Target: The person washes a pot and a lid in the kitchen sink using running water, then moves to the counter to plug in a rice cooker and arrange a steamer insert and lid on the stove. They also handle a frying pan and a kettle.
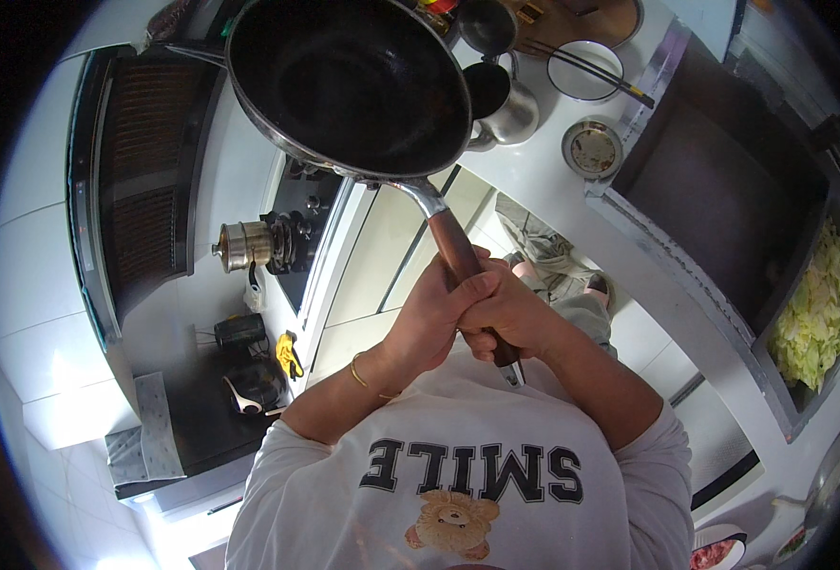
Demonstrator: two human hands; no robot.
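A dark-coated wok (pixel 349 85) is held up in front of me, its inside showing no food. Its brown handle (pixel 455 246) joins the pan by a bright metal neck and slants down toward my chest. My left hand (pixel 420 313) wraps the handle from the left, with a gold-coloured bangle on that wrist. From the other side my right hand (pixel 509 306) grips the same handle, the thumbs and fingers of both hands overlapping. The handle's metal tip pokes out below my right hand, near my white shirt.
At left, a lidded metal pot (pixel 245 246) sits on the gas stove (pixel 309 235), near a range hood (pixel 142 164). Metal jugs (pixel 523 110), a white bowl (pixel 570 78) with chopsticks and a small dish (pixel 592 149) stand right of the wok. Cut cabbage (pixel 815 306) fills a basin beside the dark sink (pixel 705 171).
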